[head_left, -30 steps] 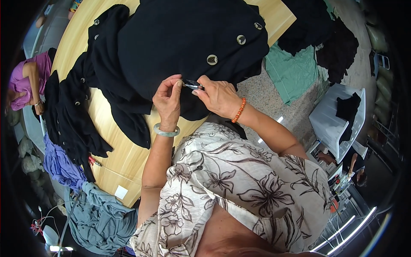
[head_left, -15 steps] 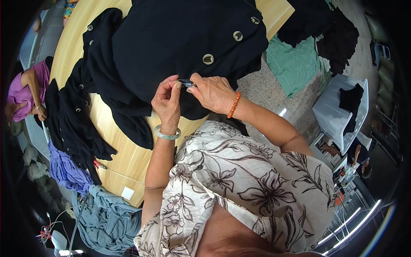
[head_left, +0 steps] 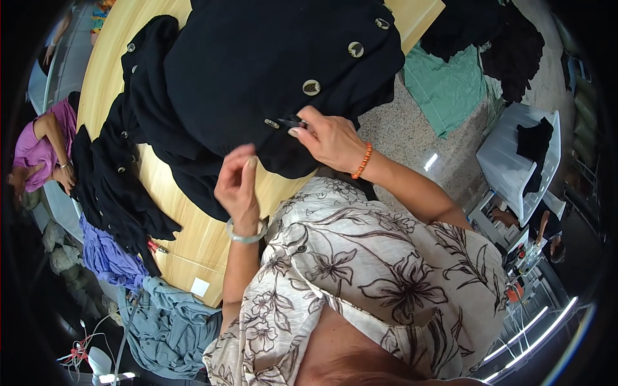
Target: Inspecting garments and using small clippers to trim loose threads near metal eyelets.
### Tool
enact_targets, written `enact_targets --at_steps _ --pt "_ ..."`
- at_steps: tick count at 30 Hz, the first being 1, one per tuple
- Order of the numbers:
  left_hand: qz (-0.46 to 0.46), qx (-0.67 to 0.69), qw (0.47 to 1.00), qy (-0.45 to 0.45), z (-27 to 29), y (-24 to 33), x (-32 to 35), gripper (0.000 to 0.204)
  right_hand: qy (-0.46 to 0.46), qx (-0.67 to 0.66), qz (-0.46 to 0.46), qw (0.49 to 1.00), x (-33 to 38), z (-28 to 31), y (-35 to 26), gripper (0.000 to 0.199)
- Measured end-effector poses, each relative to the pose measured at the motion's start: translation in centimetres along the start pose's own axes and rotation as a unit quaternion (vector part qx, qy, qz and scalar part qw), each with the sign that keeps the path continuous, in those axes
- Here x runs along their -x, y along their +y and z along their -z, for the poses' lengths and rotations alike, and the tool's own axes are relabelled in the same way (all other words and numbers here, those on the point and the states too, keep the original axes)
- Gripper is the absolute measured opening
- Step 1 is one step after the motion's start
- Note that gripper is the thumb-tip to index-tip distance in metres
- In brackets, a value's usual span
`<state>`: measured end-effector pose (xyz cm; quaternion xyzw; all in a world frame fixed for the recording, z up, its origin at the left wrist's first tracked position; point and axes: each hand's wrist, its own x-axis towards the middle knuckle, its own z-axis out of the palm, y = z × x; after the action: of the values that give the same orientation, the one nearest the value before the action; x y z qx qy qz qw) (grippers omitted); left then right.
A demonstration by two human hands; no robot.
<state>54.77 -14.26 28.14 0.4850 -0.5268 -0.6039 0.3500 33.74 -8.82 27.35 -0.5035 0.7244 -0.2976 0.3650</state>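
Note:
A black garment point(head_left: 238, 77) with several large pale-rimmed buttons lies spread over the table in front of me. My right hand point(head_left: 331, 143), wearing an orange bead bracelet, is closed around small dark thread snips point(head_left: 295, 123). Their pointed tip is beside the nearest button point(head_left: 271, 123), which appears tilted. Closer to my body, my left hand point(head_left: 237, 186) is raised near the garment's edge with thumb and fingertips pinched together. Whatever it pinches, if anything, is too small to make out. A pale bangle circles that wrist.
More black garments point(head_left: 119, 180) lie along the left of the wooden table point(head_left: 193, 248), near a red-handled tool point(head_left: 156, 246). Purple point(head_left: 112, 254) and grey-blue cloth point(head_left: 168, 328) hang lower left. Green cloth point(head_left: 444, 87) and a white bin point(head_left: 508, 161) are at right. A person in purple point(head_left: 48, 145) works at left.
My left hand has drawn back toward my body, away from the snips and the nearest button, which now shows. My right hand has shifted slightly right, still holding the snips.

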Motion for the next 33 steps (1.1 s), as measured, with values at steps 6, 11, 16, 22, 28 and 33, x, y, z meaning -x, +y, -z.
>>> enact_targets --at_steps 6,11,16,22,28,33 --pt "0.203 -0.468 0.851 -0.121 9.2 -4.9 5.1 0.024 0.033 -0.102 -0.017 0.994 1.1 2.0 0.7 0.020" --pt "-0.051 -0.364 0.930 0.001 4.5 -3.1 4.5 0.019 0.055 -0.054 0.073 0.994 -0.5 0.4 -1.8 0.028" --pt "-0.038 -0.213 0.973 0.078 -0.5 -3.6 1.3 0.052 0.053 0.015 0.051 0.997 -2.6 -1.6 -1.4 0.020" --pt "0.028 -0.021 0.994 0.103 -0.7 -7.7 -0.3 0.038 -0.048 -0.196 -0.019 0.979 -2.9 -0.3 -0.3 0.016" --pt "0.031 0.054 0.996 0.066 0.6 -7.4 0.2 0.022 -0.043 -0.248 -0.033 0.967 -2.4 -0.1 -0.8 0.016" --pt "-0.001 0.098 0.994 0.054 2.2 -5.0 1.3 0.011 -0.045 -0.216 -0.050 0.974 -1.9 -0.2 -0.8 0.019"
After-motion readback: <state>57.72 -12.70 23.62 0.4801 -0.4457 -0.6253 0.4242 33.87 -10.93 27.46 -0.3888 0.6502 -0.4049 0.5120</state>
